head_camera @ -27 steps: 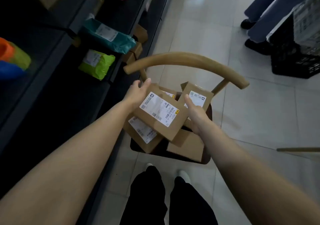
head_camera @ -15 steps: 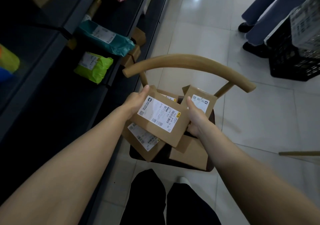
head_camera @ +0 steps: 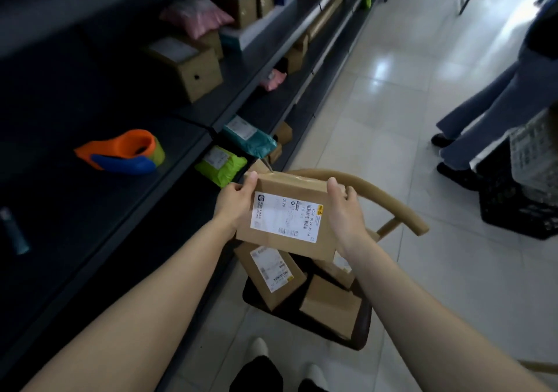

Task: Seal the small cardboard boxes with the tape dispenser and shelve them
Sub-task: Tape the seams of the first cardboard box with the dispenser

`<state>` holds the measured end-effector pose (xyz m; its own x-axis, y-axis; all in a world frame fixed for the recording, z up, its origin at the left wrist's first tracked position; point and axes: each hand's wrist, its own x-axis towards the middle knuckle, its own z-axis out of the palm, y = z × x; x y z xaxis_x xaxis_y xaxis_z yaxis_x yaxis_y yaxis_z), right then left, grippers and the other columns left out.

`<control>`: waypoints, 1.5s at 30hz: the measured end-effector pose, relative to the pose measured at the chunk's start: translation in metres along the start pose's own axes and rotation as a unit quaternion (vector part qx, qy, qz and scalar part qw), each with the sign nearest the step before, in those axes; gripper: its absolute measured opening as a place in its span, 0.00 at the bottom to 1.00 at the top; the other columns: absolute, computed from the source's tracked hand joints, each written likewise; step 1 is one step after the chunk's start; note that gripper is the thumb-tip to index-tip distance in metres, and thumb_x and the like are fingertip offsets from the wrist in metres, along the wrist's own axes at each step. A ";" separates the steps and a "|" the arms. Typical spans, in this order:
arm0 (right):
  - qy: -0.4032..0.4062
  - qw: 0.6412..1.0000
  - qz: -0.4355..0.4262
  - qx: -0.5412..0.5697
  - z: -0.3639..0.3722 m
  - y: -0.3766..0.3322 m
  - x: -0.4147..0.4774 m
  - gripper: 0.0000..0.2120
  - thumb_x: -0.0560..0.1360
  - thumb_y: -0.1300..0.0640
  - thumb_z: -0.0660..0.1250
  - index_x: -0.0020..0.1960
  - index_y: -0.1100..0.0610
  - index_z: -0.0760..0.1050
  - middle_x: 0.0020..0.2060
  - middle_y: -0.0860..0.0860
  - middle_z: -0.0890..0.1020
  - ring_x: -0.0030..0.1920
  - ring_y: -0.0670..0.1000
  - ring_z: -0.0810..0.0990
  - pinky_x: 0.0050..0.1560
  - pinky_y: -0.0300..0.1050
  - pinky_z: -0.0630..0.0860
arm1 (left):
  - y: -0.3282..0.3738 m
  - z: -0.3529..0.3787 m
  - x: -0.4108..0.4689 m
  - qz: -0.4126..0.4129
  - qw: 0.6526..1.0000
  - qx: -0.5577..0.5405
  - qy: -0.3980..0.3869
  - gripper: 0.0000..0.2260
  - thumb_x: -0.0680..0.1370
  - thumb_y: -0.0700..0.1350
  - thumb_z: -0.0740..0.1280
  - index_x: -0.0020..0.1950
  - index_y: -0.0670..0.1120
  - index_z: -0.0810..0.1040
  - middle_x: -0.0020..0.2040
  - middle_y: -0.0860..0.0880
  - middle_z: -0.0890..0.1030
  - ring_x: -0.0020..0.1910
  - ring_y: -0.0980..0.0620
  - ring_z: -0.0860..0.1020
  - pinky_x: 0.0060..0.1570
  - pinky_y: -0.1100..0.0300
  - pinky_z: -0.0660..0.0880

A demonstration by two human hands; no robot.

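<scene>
I hold a small flat cardboard box (head_camera: 290,240) with a white shipping label above the chair. My left hand (head_camera: 234,203) grips its left edge and my right hand (head_camera: 344,210) grips its right edge. Clear tape shows along its far edge. Below it, two more small boxes (head_camera: 271,277) (head_camera: 330,305) lie on the dark seat of a wooden chair (head_camera: 389,201). The orange and blue tape dispenser (head_camera: 123,153) rests on the dark shelf (head_camera: 90,210) to the left, apart from both hands.
The shelf rack on the left holds brown boxes (head_camera: 193,68), pink (head_camera: 196,17), teal (head_camera: 250,138) and green (head_camera: 220,165) mailer bags. A person's legs (head_camera: 483,114) and a black crate (head_camera: 513,204) stand at the right on the tiled floor.
Both hands have lifted the labelled box up off the pile on the chair and turned it level. The view has swung up toward the shelves, bringing the tape dispenser into sight.
</scene>
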<state>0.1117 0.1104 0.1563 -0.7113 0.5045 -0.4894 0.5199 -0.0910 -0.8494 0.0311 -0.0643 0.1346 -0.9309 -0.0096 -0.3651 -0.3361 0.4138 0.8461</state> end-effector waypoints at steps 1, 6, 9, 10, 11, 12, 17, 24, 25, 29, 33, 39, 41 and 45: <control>-0.006 1.000 -0.027 0.001 0.002 -0.015 -0.011 0.33 0.79 0.40 0.56 0.78 0.52 0.50 0.75 0.52 0.60 0.74 0.55 0.60 0.70 0.52 0.58 | 0.009 -0.011 -0.009 0.007 1.000 -0.014 0.020 0.25 0.78 0.62 0.59 0.56 0.40 0.76 0.46 0.48 0.81 0.41 0.54 0.78 0.36 0.60 0.72; -0.070 0.987 -0.141 0.019 0.025 -0.073 -0.059 0.29 0.80 0.44 0.58 0.77 0.50 0.53 0.71 0.51 0.66 0.62 0.48 0.68 0.61 0.43 0.64 | 0.042 -0.073 -0.058 0.036 0.987 -0.060 0.143 0.22 0.79 0.59 0.60 0.60 0.41 0.72 0.47 0.51 0.76 0.44 0.55 0.74 0.42 0.60 0.69; -0.123 0.975 -0.186 -0.004 0.049 -0.092 -0.084 0.29 0.79 0.42 0.58 0.76 0.47 0.54 0.69 0.48 0.67 0.62 0.47 0.68 0.65 0.45 0.65 | 0.044 -0.114 -0.088 0.042 0.974 -0.100 0.201 0.22 0.79 0.59 0.61 0.60 0.42 0.72 0.50 0.51 0.77 0.48 0.54 0.76 0.43 0.60 0.70; -0.145 0.970 -0.195 -0.010 0.058 -0.097 -0.093 0.29 0.78 0.42 0.58 0.76 0.46 0.54 0.68 0.47 0.68 0.63 0.47 0.68 0.67 0.46 0.64 | 0.042 -0.127 -0.097 0.039 0.968 -0.110 0.221 0.21 0.79 0.59 0.61 0.59 0.43 0.71 0.48 0.52 0.76 0.45 0.56 0.76 0.40 0.61 0.70; -0.167 0.964 -0.206 -0.012 0.068 -0.100 -0.102 0.29 0.78 0.42 0.59 0.76 0.46 0.54 0.67 0.46 0.68 0.62 0.46 0.68 0.67 0.45 0.63 | 0.038 -0.140 -0.107 0.033 0.963 -0.119 0.241 0.19 0.79 0.58 0.61 0.58 0.43 0.70 0.46 0.53 0.75 0.43 0.58 0.75 0.38 0.62 0.69; -0.189 0.958 -0.217 -0.010 0.079 -0.102 -0.113 0.29 0.79 0.43 0.59 0.76 0.46 0.54 0.66 0.45 0.68 0.62 0.45 0.68 0.66 0.43 0.63 | 0.032 -0.153 -0.116 0.025 0.957 -0.126 0.261 0.18 0.79 0.58 0.61 0.57 0.44 0.69 0.44 0.54 0.74 0.42 0.59 0.74 0.37 0.63 0.69; -0.296 0.922 -0.249 -0.015 0.142 -0.096 -0.158 0.28 0.79 0.46 0.61 0.76 0.48 0.56 0.63 0.44 0.69 0.61 0.44 0.69 0.59 0.39 0.64 | -0.004 -0.214 -0.162 -0.010 0.921 -0.163 0.354 0.17 0.79 0.57 0.61 0.56 0.44 0.69 0.45 0.52 0.75 0.41 0.58 0.74 0.34 0.64 0.67; -0.419 0.876 -0.231 -0.065 0.245 -0.061 -0.219 0.30 0.79 0.47 0.62 0.77 0.48 0.55 0.68 0.46 0.69 0.64 0.47 0.71 0.61 0.41 0.67 | -0.085 -0.300 -0.219 -0.066 0.886 -0.191 0.417 0.16 0.78 0.54 0.64 0.57 0.43 0.70 0.49 0.48 0.79 0.46 0.52 0.78 0.41 0.59 0.72; -0.434 0.867 -0.231 -0.081 0.259 -0.054 -0.227 0.31 0.78 0.47 0.62 0.77 0.48 0.53 0.70 0.46 0.68 0.67 0.48 0.70 0.66 0.43 0.66 | -0.097 -0.311 -0.226 -0.080 0.883 -0.193 0.419 0.16 0.78 0.53 0.64 0.57 0.43 0.70 0.50 0.47 0.79 0.47 0.51 0.78 0.43 0.58 0.73; -0.475 0.838 -0.227 -0.142 0.307 -0.025 -0.256 0.32 0.79 0.48 0.61 0.78 0.51 0.50 0.70 0.47 0.68 0.67 0.47 0.69 0.66 0.42 0.63 | -0.146 -0.347 -0.248 -0.131 0.877 -0.192 0.421 0.16 0.77 0.52 0.66 0.57 0.42 0.70 0.51 0.46 0.79 0.48 0.50 0.77 0.46 0.56 0.73; -0.482 0.826 -0.223 -0.189 0.346 -0.002 -0.272 0.32 0.79 0.48 0.61 0.78 0.53 0.50 0.69 0.50 0.70 0.67 0.51 0.71 0.63 0.43 0.67 | -0.183 -0.370 -0.260 -0.165 0.882 -0.195 0.396 0.15 0.77 0.50 0.68 0.57 0.44 0.70 0.50 0.47 0.79 0.48 0.52 0.78 0.50 0.55 0.74; -0.462 0.835 -0.220 -0.201 0.381 0.014 -0.273 0.31 0.79 0.50 0.62 0.78 0.52 0.52 0.67 0.51 0.71 0.63 0.53 0.74 0.61 0.46 0.72 | -0.210 -0.388 -0.257 -0.181 0.896 -0.175 0.365 0.15 0.75 0.52 0.70 0.54 0.44 0.71 0.51 0.46 0.79 0.50 0.50 0.78 0.57 0.50 0.76; -0.451 0.837 -0.224 -0.214 0.387 0.018 -0.269 0.32 0.78 0.49 0.63 0.77 0.51 0.53 0.68 0.52 0.70 0.65 0.55 0.72 0.65 0.51 0.71 | -0.210 -0.391 -0.254 -0.181 0.899 -0.175 0.359 0.14 0.75 0.51 0.71 0.52 0.46 0.71 0.50 0.48 0.78 0.50 0.51 0.78 0.57 0.51 0.76; -0.352 0.791 -0.369 -0.338 0.396 0.015 -0.266 0.31 0.77 0.50 0.63 0.76 0.54 0.57 0.74 0.53 0.60 0.73 0.59 0.59 0.73 0.59 0.55 | -0.211 -0.394 -0.250 -0.185 0.893 -0.198 0.360 0.15 0.74 0.52 0.70 0.55 0.46 0.72 0.53 0.47 0.79 0.53 0.49 0.78 0.59 0.49 0.75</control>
<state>0.1215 -0.3652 0.1953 -0.9021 -0.4199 -0.0999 -0.1961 0.6050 -0.7717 0.2783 -0.5078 0.1998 -0.5484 -0.7199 -0.4254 -0.5318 -0.0924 0.8418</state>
